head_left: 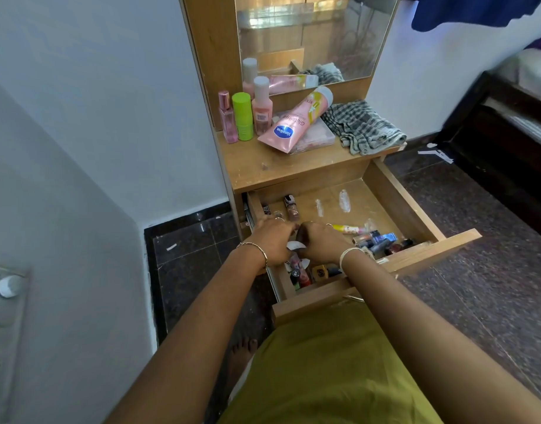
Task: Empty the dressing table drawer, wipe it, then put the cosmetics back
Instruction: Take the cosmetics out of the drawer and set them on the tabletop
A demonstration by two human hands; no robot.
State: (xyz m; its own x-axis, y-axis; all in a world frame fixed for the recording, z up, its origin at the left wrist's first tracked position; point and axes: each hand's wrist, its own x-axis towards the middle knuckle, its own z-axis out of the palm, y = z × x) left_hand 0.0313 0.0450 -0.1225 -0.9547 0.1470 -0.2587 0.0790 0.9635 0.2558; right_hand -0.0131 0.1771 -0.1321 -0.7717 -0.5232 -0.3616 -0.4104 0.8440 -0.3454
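Drawer (431, 249) is pulled full out and still loaded, so the emptying step is under way, judging by what has already been stood up on top. Both grips are down inside its near-left corner, close together. Left grip (272, 240) and right grip (321, 240) both have fingers curled downward, knuckles up; a white scrap (295, 245) shows between them. Cannot tell whether either is grasping anything, as the fingertips are hidden.

- Small bottles (306, 272) lie directly under and just nearer than the grips.
- Yellow tube (345, 229) touches or is just beside the right grip, on its outer side.
- A heap of dark cosmetics (379, 240) sits further right, against the drawer front.
- A nail polish (291, 208) lies just beyond the grips.
- White smears (344, 201) on the bare drawer floor, beyond the right grip: the reason for wiping.

Well beyond the grips on the table (263, 166): pink perfume (228, 120), green stick (242, 116) and pink bottle (262, 105) upright, and a Vaseline tube (293, 123) lying tilted. A checked cloth (361, 127) is bunched at the right edge, likely staged for the wipe. Mirror (309, 35) stands behind.
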